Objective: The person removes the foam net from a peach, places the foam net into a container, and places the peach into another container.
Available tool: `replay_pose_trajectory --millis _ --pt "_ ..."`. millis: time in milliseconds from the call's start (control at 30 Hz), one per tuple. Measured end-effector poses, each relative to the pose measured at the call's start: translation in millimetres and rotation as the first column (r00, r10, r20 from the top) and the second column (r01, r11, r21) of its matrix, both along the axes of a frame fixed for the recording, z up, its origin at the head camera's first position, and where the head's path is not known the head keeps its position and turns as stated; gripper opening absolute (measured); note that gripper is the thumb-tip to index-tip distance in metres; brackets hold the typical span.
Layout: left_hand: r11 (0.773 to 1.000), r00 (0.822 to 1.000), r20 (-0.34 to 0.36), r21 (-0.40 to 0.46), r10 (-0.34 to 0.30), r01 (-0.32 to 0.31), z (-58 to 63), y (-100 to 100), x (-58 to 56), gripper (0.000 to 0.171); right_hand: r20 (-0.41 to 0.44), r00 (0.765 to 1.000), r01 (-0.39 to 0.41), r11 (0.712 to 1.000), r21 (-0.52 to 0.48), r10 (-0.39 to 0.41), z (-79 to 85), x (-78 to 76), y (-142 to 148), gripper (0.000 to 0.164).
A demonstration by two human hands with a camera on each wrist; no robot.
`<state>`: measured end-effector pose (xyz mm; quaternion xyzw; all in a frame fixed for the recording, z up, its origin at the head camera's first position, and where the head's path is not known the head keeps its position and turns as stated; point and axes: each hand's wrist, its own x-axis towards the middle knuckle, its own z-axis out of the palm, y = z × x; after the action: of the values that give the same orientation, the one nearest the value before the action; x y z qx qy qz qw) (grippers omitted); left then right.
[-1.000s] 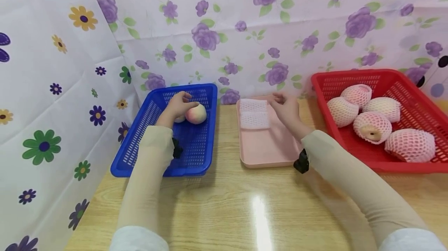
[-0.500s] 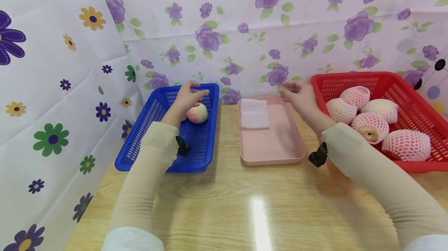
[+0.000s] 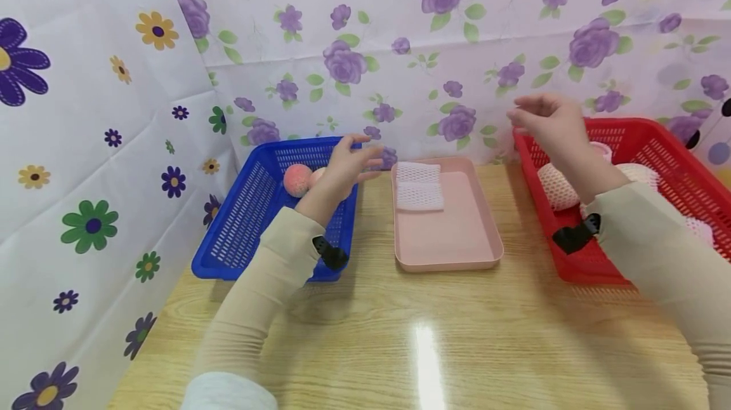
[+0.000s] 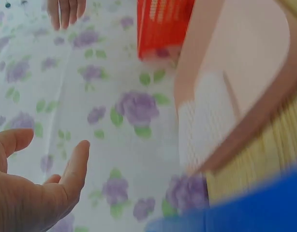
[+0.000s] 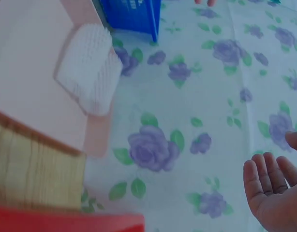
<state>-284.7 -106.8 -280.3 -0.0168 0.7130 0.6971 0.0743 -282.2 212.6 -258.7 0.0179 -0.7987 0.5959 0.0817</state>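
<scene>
Left hand [image 3: 345, 167]: raised near the right rim of the blue basket, thumb and fingers [image 4: 76, 169] apart and loosely bent around air.
Right hand [image 3: 552, 123]: raised over the left rear part of the red basket; in its wrist view the fingers [image 5: 264, 179] lie side by side, with the thumb [image 5: 295, 140] held away from them.
Wrist pieces: a black device [image 3: 331, 254] sits just behind the left fingers, on the sleeve [image 3: 285, 264]; another is on the right wrist.
Blue basket [image 3: 228, 270]: below the left fingers and spreading out to their left.
Peaches: a reddish one [image 3: 297, 180] in the basket, left of the left fingers; a paler one [image 3: 316, 176] touches it, partly hidden behind that hand.
Wrapped fruit [image 3: 556, 188]: below the right fingers, in foam netting, with more pieces to the right partly covered by the hand and sleeve.
Red basket [image 3: 657, 143]: around that fruit, beneath and right of the right fingers.
White foam net [image 3: 419, 188]: right of the left fingers, lying flat at the tray's left rear.
Pink tray [image 3: 451, 232]: between and lower than both sets of fingers.
Desk [image 3: 365, 340]: under everything.
Floral cloth [image 3: 320, 10]: upright, beyond all the fingers.
</scene>
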Motion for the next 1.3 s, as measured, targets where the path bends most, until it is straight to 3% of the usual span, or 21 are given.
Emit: replay_pose_trajectory --millis 167,433,667,967,1133,1300 --pt "0.995 0.999 0.002 0.091 -0.044 0.043 -4.6 23.8 11.0 0.048 0.008 0.999 -0.034 0.998 0.048 0.033 8.7 -4.2 25.7 0.032" --pt "0.978 0.996 -0.03 0.188 -0.083 0.088 -21.8 71.1 31.9 0.043 0.064 0.998 -0.045 0.961 0.273 0.028 9.8 -11.1 71.6 0.041" --pt "0.96 0.996 0.005 0.265 -0.091 0.087 -41.9 105.9 38.5 0.039 0.038 0.997 -0.075 0.939 0.336 0.066 -7.4 -20.9 99.4 0.037" --pt "0.937 0.988 0.066 0.331 -0.138 0.109 -62.6 142.7 52.1 0.035 0.122 0.992 -0.075 0.882 0.466 0.019 -30.6 -27.9 115.9 0.071" --pt "0.936 0.982 0.052 0.318 -0.179 0.154 -75.3 161.2 60.6 0.03 0.176 0.983 -0.129 0.855 0.503 0.045 -42.1 -29.1 120.9 0.077" --pt "0.91 0.973 0.104 0.386 -0.205 0.151 -88.0 182.4 72.4 0.026 0.255 0.963 -0.208 0.843 0.495 0.088 -54.6 -26.6 123.5 0.081"
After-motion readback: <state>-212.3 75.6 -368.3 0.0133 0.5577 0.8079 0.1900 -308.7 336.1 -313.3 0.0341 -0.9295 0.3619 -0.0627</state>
